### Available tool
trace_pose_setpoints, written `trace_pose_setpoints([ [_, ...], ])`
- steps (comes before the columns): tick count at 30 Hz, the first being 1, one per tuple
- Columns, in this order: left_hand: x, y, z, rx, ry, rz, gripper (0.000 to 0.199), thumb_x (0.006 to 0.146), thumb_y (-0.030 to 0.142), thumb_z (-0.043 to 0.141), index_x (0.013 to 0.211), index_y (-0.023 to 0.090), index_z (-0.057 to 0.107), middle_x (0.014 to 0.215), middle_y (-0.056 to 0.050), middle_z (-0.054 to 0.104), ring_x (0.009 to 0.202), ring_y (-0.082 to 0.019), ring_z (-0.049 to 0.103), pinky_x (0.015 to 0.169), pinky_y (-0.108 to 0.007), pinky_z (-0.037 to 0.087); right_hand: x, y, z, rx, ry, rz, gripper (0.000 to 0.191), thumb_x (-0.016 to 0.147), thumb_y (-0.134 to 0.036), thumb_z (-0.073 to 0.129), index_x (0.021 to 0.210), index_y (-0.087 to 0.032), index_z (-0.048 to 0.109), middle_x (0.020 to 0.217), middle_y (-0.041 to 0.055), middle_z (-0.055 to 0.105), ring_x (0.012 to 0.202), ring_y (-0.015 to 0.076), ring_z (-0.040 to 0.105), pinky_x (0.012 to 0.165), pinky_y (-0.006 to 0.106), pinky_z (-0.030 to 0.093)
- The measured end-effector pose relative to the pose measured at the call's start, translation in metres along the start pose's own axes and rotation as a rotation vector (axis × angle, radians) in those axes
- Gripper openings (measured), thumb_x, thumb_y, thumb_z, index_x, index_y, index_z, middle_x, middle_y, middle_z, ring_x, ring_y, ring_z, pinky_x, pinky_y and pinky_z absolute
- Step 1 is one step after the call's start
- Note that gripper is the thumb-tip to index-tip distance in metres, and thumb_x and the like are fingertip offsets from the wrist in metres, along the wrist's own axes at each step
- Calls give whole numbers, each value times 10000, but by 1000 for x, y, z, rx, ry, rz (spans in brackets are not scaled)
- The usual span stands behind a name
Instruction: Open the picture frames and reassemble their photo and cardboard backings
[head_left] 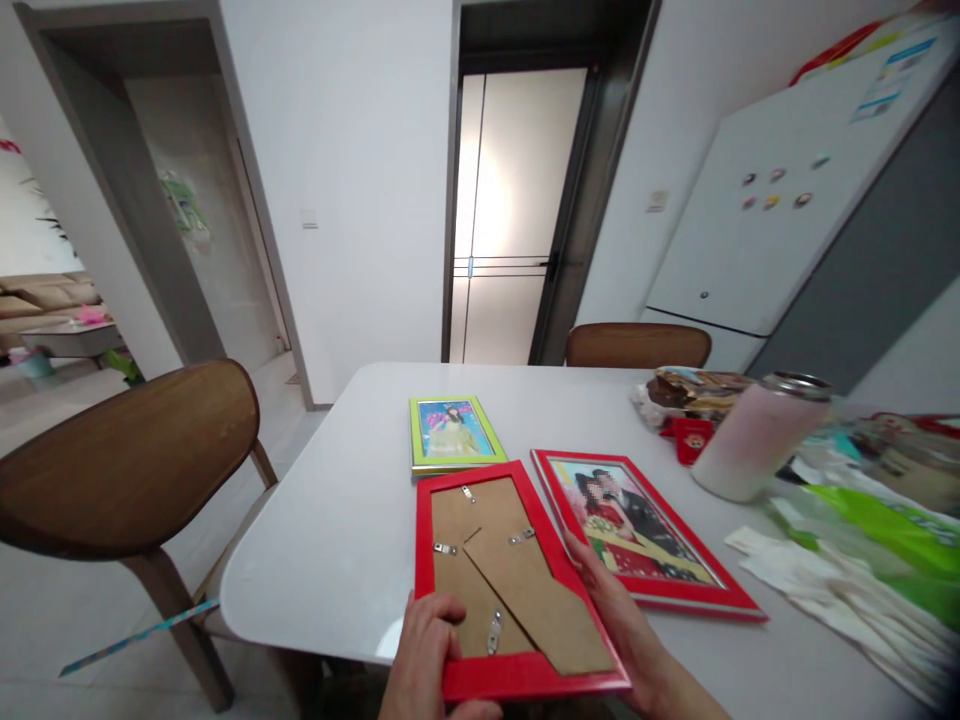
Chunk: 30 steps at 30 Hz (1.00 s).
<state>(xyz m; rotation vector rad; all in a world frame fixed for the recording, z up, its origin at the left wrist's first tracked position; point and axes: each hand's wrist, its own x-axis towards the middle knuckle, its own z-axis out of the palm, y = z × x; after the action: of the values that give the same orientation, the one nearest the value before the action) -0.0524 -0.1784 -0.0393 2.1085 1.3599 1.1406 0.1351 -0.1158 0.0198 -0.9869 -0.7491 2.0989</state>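
Red borders the photo frame (487, 677) I hold back side up over the near part of the white table (330, 560). My left hand (427, 655) is at its lower left corner, fingers (444, 608) curled over the edge onto the brown backing board (480, 590), thumb by the bottom edge. My right hand (626, 630) has hold of its right side, fingers partly bent; how far they wrap underneath I cannot tell. Metal clips (495, 632) sit around the backing, and the stand leg (544, 605) lies along it.

Just beyond the frame I hold, towards its left, lies a lime-green photo frame (454, 430) with a picture of a person in a pale gown; whether the two touch I cannot tell. Just right of mine, a second red frame (712, 598) lies face up, showing a couple. Farther right of mine are a pink-and-white tumbler (761, 440), some white cloth (847, 600) and a green plastic bag (885, 520).
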Motion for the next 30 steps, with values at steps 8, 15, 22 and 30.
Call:
trace_pose_setpoints([
  [8,10,7,6,134,-28,147,295,708,290,583,981,220,494,1097,-100,537,1015,-259,503,875,-454,390,-5,-3,7,269,38,17,458,748,-391,465,1076,-75,511,925,119,658,882,217,601,821,345,440],
  [15,5,4,12,92,79,91,413,679,288,619,1044,184,455,1150,-131,497,1044,-255,488,828,-365,456,-5,1,8,222,98,7,489,734,-408,472,1094,-79,502,884,115,670,836,226,617,784,359,463],
  [22,9,12,8,43,90,156,241,730,331,565,921,185,550,790,-68,609,727,-202,569,636,-317,502,-4,1,8,112,119,-26,491,719,-432,460,1068,-94,534,874,123,671,807,243,624,758,382,475],
  [30,17,19,0,42,6,263,201,765,300,515,919,173,540,802,-65,615,748,-184,563,797,-357,450,-5,4,8,126,134,-38,476,722,-418,463,1061,-93,541,876,118,671,818,241,622,770,376,470],
])
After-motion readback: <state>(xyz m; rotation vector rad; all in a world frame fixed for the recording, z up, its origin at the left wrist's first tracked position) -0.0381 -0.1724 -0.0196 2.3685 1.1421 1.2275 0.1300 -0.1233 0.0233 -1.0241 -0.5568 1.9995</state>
